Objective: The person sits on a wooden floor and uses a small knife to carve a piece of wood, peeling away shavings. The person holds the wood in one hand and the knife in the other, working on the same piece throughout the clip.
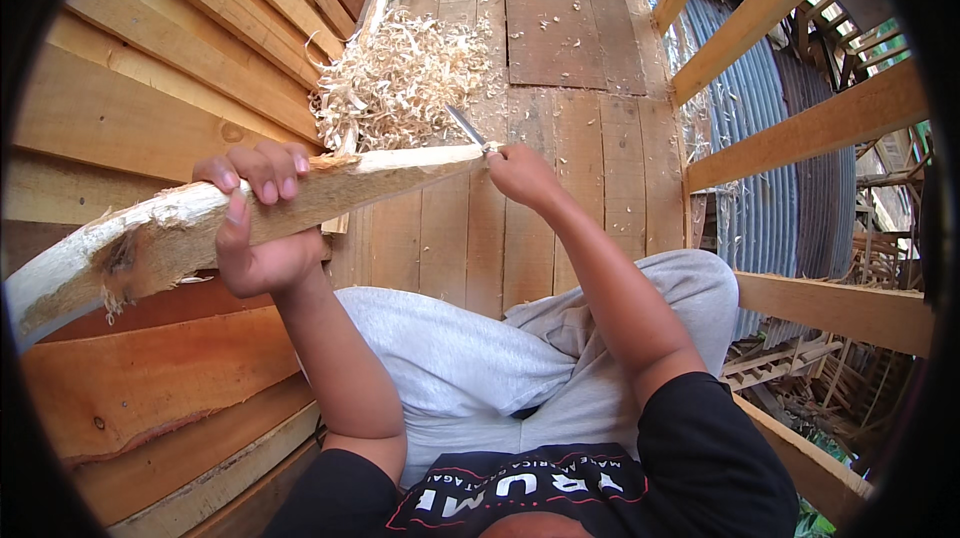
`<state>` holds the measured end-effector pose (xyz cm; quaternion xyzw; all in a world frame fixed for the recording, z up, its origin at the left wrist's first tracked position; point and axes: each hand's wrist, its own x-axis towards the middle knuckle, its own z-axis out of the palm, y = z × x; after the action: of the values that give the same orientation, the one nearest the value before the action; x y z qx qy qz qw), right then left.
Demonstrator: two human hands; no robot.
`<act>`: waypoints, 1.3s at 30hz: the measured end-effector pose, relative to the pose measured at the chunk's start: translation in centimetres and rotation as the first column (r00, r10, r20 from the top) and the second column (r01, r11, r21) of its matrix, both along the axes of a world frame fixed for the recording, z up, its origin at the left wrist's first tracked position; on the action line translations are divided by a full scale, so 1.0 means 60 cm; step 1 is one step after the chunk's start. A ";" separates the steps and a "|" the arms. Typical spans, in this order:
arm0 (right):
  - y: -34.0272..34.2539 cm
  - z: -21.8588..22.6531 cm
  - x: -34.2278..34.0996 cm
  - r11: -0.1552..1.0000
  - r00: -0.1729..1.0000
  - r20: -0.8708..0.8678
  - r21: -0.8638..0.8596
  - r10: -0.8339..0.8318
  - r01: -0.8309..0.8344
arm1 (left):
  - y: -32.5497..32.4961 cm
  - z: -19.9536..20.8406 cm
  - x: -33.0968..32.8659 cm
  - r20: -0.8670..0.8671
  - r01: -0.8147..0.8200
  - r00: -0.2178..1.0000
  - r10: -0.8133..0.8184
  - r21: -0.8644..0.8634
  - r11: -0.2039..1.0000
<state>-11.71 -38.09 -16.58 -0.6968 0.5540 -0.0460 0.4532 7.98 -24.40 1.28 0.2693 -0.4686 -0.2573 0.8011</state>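
A long, pale piece of wood, partly stripped and rough along its sides, slants from the left edge toward the middle. My left hand is closed round it, fingers over the top and thumb in front. At the wood's narrow right end, my right hand is closed on a knife, its handle hidden in the fist. The knife's blade points up and left, lying against or just beside the wood's tip; I cannot tell which.
Curled wood shavings are heaped on the plank floor beyond the wood. Stacked boards line the left. On the right, wooden rails border the floor above corrugated metal sheets. My crossed legs are close below.
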 end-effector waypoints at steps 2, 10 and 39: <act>0.000 0.000 0.001 1.000 1.000 0.013 0.019 0.013 -0.013 | 0.001 0.000 0.001 -0.003 -0.009 1.000 0.009 0.005 1.000; 0.006 -0.013 0.002 0.988 0.986 0.122 0.116 -0.115 0.101 | 0.000 0.007 -0.013 0.033 -0.022 0.999 0.021 0.027 0.999; -0.053 0.006 -0.035 0.884 0.871 0.149 0.062 -0.467 0.464 | 0.011 0.019 -0.018 0.163 0.077 0.984 -0.074 -0.014 0.997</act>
<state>-13.82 -41.28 -16.25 -0.5316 0.6678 -0.2026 0.4799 6.90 -23.74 2.41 0.2634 -0.5447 -0.2598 0.7526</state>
